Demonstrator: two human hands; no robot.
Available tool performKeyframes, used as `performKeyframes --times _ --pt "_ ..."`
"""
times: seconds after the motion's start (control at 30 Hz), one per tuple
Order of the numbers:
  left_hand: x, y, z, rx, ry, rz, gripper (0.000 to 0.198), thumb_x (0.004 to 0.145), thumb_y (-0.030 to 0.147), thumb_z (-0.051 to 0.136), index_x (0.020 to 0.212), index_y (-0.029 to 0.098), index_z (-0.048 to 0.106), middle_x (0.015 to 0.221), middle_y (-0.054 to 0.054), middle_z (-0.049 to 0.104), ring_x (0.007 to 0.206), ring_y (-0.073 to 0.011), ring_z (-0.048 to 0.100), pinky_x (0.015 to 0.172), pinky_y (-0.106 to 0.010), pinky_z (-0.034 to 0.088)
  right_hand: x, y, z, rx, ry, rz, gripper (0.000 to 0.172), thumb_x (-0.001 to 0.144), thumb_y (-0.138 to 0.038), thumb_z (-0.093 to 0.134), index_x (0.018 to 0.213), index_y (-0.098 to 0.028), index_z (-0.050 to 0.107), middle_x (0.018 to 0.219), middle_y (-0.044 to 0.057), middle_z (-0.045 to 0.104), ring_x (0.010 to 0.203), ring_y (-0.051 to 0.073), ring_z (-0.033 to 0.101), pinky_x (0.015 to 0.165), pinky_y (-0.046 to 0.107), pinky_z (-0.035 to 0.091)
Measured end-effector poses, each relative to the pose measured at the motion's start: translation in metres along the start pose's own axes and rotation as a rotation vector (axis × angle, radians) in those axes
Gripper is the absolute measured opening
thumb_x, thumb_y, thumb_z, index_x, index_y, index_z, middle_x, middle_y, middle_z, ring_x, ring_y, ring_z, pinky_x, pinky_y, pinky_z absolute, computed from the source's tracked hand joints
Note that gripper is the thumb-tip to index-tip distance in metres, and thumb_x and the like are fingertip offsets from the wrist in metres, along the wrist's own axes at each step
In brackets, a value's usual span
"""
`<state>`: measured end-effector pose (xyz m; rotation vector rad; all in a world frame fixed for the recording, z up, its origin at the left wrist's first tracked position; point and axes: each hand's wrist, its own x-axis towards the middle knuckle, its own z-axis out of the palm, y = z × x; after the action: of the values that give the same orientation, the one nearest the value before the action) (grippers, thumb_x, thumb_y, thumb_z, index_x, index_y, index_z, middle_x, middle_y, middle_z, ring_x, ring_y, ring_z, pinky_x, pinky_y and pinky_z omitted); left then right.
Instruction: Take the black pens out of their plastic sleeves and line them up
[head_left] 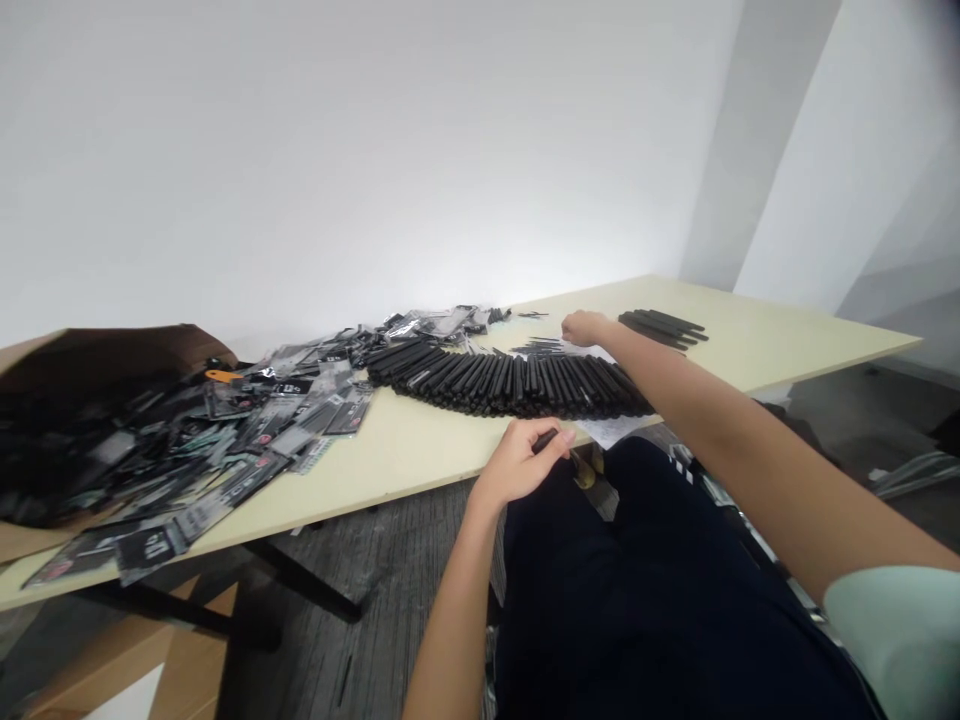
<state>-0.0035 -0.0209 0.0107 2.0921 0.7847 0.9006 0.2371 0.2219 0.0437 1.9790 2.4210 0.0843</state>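
Close to the table's near edge, my left hand [523, 462] is closed around a short black rod [544, 440], whose end pokes out between thumb and fingers. Just beyond it lies a long curved row of black rods [517, 385], packed side by side. My right hand [587, 328] reaches over the row's right end with its fingers drawn together; anything in them is hidden. Thin dark strips [541, 346] lie beside those fingertips, partly on white paper. To the right of that hand rests a smaller group of black rods [664, 328].
On the left of the pale table [405, 445], black-and-clear plastic packets [247, 470] spill from an open cardboard box [112, 345]. An orange piece [223, 376] lies among them. More packets [442, 323] are heaped by the wall. Another carton [187, 660] stands on the floor.
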Motion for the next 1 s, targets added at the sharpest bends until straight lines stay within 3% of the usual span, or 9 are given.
performKeyframes --times 0.13,0.37,0.63,0.77,0.87,1.0 --pt "-0.001 -0.001 0.0 0.001 -0.001 0.012 0.043 0.103 0.046 0.053 0.077 0.014 0.065 0.072 -0.001 0.061 0.071 -0.0142 0.051 0.07 -0.026 0.037 0.003 -0.005 0.005 -0.041 -0.013 0.033 0.038 0.101 -0.038 0.066 0.132 -0.017 0.063 0.133 0.011 0.064 0.113 0.025 0.066 0.096 0.048 0.058" --pt "-0.001 -0.001 0.001 0.044 -0.006 -0.015 0.04 0.1 0.047 0.057 0.076 0.015 0.064 0.066 0.002 0.052 0.064 -0.0125 0.043 0.064 -0.026 0.032 0.007 -0.007 0.01 -0.052 -0.035 0.085 0.039 0.1 -0.037 0.067 0.132 -0.016 0.063 0.133 0.013 0.064 0.113 0.025 0.066 0.095 0.046 0.058" --pt "-0.002 -0.002 0.003 0.012 0.011 -0.004 0.043 0.099 0.051 0.057 0.076 0.015 0.064 0.066 0.002 0.052 0.065 -0.0131 0.045 0.064 -0.027 0.033 0.0 -0.011 0.003 -0.012 -0.048 0.12 0.038 0.101 -0.037 0.066 0.132 -0.016 0.063 0.133 0.013 0.064 0.112 0.024 0.067 0.095 0.045 0.058" --pt "-0.003 -0.001 0.001 -0.041 0.007 0.001 0.046 0.103 0.05 0.05 0.077 0.015 0.065 0.068 0.0 0.055 0.065 -0.0131 0.048 0.065 -0.027 0.035 -0.017 -0.01 -0.015 0.068 0.066 0.102 0.034 0.1 -0.033 0.067 0.127 -0.014 0.065 0.129 0.014 0.066 0.111 0.025 0.067 0.095 0.043 0.056" --pt "-0.003 -0.003 0.001 -0.117 0.017 -0.025 0.049 0.106 0.049 0.042 0.079 0.015 0.064 0.06 0.002 0.047 0.058 -0.0118 0.044 0.061 -0.026 0.035 -0.037 -0.011 -0.035 0.155 0.236 0.038 0.028 0.102 -0.023 0.057 0.127 -0.013 0.065 0.126 0.019 0.07 0.112 0.027 0.067 0.096 0.036 0.049" --pt "-0.002 -0.005 0.004 -0.17 0.046 -0.061 0.041 0.105 0.051 0.047 0.089 0.016 0.062 0.059 0.005 0.043 0.055 -0.0108 0.041 0.056 -0.024 0.032 -0.08 -0.021 -0.056 0.292 0.493 -0.077 0.037 0.106 -0.023 0.042 0.137 -0.015 0.06 0.123 0.012 0.073 0.1 0.021 0.067 0.093 0.031 0.047"
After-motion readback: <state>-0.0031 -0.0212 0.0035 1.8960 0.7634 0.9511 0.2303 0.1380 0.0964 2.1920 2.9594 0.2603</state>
